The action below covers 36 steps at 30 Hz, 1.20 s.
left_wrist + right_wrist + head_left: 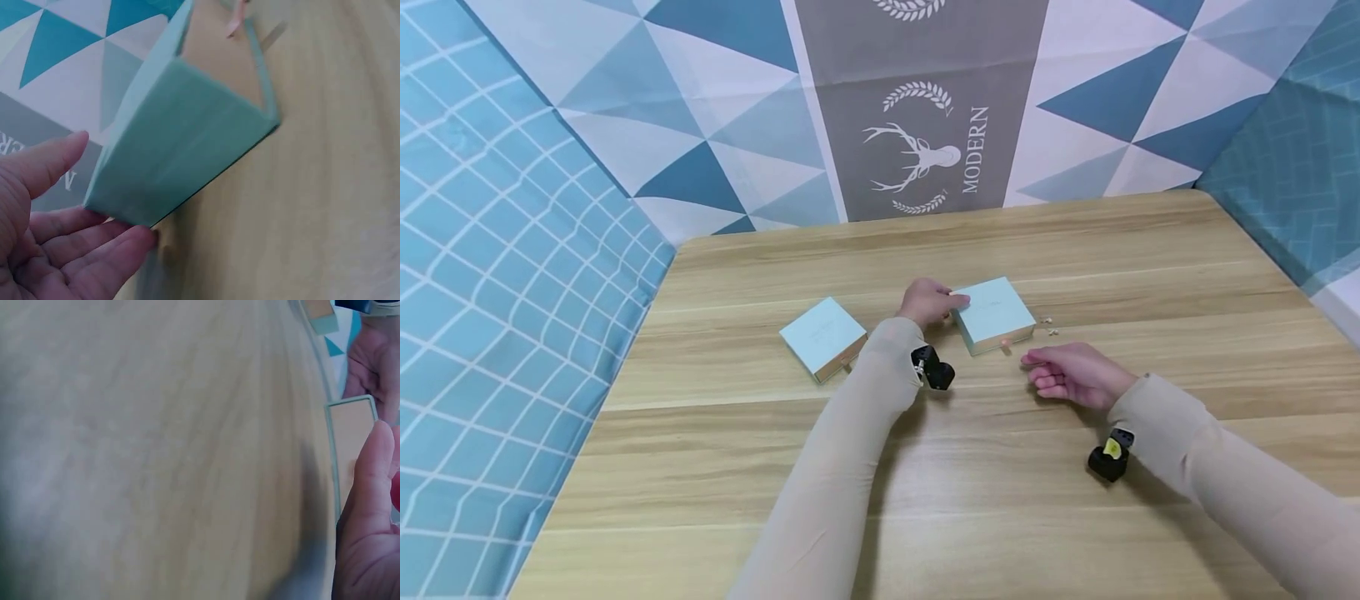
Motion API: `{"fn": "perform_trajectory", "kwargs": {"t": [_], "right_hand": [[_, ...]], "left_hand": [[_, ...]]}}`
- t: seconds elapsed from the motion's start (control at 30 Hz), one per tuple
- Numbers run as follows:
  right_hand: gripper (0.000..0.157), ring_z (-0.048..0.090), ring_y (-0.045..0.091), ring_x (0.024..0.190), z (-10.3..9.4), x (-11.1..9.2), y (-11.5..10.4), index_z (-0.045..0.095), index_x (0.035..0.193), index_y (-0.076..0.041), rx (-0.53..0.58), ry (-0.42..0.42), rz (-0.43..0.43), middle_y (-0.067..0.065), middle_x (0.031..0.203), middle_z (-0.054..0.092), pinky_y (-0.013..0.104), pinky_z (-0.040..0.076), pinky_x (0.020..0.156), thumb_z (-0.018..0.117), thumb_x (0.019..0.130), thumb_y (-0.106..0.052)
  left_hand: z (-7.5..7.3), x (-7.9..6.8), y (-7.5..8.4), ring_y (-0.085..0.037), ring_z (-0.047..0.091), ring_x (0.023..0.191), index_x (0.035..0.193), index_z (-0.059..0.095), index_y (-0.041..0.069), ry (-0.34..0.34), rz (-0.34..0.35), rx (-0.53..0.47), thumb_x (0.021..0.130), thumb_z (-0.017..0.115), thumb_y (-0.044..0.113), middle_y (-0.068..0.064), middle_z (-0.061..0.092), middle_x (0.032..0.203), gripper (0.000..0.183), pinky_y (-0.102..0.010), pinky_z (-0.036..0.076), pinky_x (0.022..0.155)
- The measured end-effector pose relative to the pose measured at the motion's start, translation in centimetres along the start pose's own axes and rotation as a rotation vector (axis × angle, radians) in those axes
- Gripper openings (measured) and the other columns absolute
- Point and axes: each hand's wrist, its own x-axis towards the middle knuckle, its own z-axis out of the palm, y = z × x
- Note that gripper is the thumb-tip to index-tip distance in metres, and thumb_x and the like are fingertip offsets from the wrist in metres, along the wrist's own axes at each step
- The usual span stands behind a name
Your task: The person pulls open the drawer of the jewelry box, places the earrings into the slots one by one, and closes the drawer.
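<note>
In the head view a pale mint drawer box (994, 312) lies on the wooden table, a short pink ribbon tab (1005, 343) at its near side. My left hand (927, 302) holds this box by its left end. The left wrist view shows the thumb (65, 156) by the lid and the fingers (106, 256) at the lower corner of the box (169, 144). To the near right of the box, my right hand (1078, 375) hovers with loosely curled fingers and nothing visible in them. Its thumb (375, 469) overlaps the box's tan drawer front (351, 434) in the right wrist view.
A second mint box (823, 333) with a small tab sits left of my left forearm. Several tiny pale pieces (1049, 326) lie just right of the held box. Patterned cloth (700, 108) rises behind the table (1000, 492), with blue cloth along both sides.
</note>
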Motion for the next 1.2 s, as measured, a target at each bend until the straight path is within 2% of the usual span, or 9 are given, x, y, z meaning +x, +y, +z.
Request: {"fn": "perform_trajectory", "kwargs": {"t": [0.1,0.23,0.37,0.47,0.57,0.77,0.97,1.2], "right_hand": [[0.021,0.06,0.005,0.06,0.5,0.8,0.0,0.059,0.097,-0.001,-0.001,0.01,0.007,0.0,0.071,0.064,0.02,0.053,0.064,0.044,0.103,-0.015],[0.022,0.06,0.004,0.057,1.1,1.8,-0.2,0.058,0.096,-0.002,-0.011,0.024,0.024,-0.001,0.068,0.063,0.021,0.053,0.063,0.046,0.103,-0.019],[0.02,0.06,0.003,0.054,1.3,2.5,-0.8,0.056,0.098,-0.002,-0.044,0.043,0.047,-0.002,0.065,0.063,0.019,0.053,0.061,0.044,0.103,-0.017],[0.017,0.06,0.002,0.053,1.4,2.9,-1.5,0.054,0.101,-0.001,-0.087,0.046,0.062,-0.003,0.062,0.062,0.018,0.052,0.06,0.043,0.103,-0.014],[0.016,0.061,0.002,0.053,1.5,3.3,-2.0,0.052,0.102,0.0,-0.119,0.044,0.083,-0.003,0.061,0.062,0.018,0.052,0.059,0.042,0.102,-0.012],[0.012,0.06,0.003,0.051,1.7,3.8,-2.3,0.051,0.101,0.001,-0.118,0.076,0.099,-0.003,0.06,0.062,0.019,0.052,0.057,0.042,0.101,-0.007],[0.01,0.059,0.002,0.05,1.7,4.1,-2.5,0.054,0.093,0.001,-0.165,0.091,0.094,-0.003,0.058,0.06,0.018,0.052,0.056,0.046,0.098,-0.004],[0.009,0.058,0.001,0.049,1.6,4.1,-2.5,0.054,0.094,0.003,-0.213,0.106,0.083,-0.004,0.058,0.058,0.018,0.051,0.056,0.047,0.097,-0.003]], "left_hand": [[0.3,-0.3,0.0,-0.012,0.039,0.046,0.056,0.045,0.011,0.028,0.019,0.007,0.082,0.078,0.023,0.002,0.045,0.051,0.044,-0.023,0.031,0.047],[0.4,-0.7,-0.1,-0.012,0.042,0.048,0.062,0.054,0.009,0.056,0.043,0.061,0.079,0.081,0.023,0.003,0.048,0.055,0.035,-0.024,0.034,0.05],[0.5,-0.6,-0.1,-0.012,0.047,0.051,0.076,0.065,0.005,0.066,0.049,0.102,0.077,0.083,0.023,0.001,0.055,0.065,0.025,-0.024,0.038,0.052],[0.4,-0.5,-0.2,-0.012,0.049,0.054,0.087,0.068,0.003,0.066,0.038,0.113,0.076,0.083,0.023,-0.001,0.058,0.071,0.027,-0.023,0.038,0.053],[0.2,-0.5,-0.1,-0.013,0.049,0.056,0.09,0.069,0.003,0.063,0.012,0.113,0.075,0.084,0.023,-0.001,0.058,0.073,0.029,-0.024,0.039,0.053],[-0.1,-0.5,0.0,-0.013,0.047,0.056,0.08,0.067,0.005,0.052,0.005,0.135,0.076,0.084,0.025,0.0,0.055,0.064,0.027,-0.024,0.037,0.053],[-0.3,-0.5,0.1,-0.012,0.043,0.054,0.066,0.057,0.009,0.043,-0.007,0.138,0.076,0.083,0.025,0.001,0.049,0.057,0.033,-0.024,0.035,0.052],[-0.3,-0.6,0.2,-0.013,0.042,0.053,0.064,0.053,0.01,0.039,-0.021,0.114,0.076,0.084,0.025,0.001,0.047,0.056,0.036,-0.024,0.035,0.052]]}}
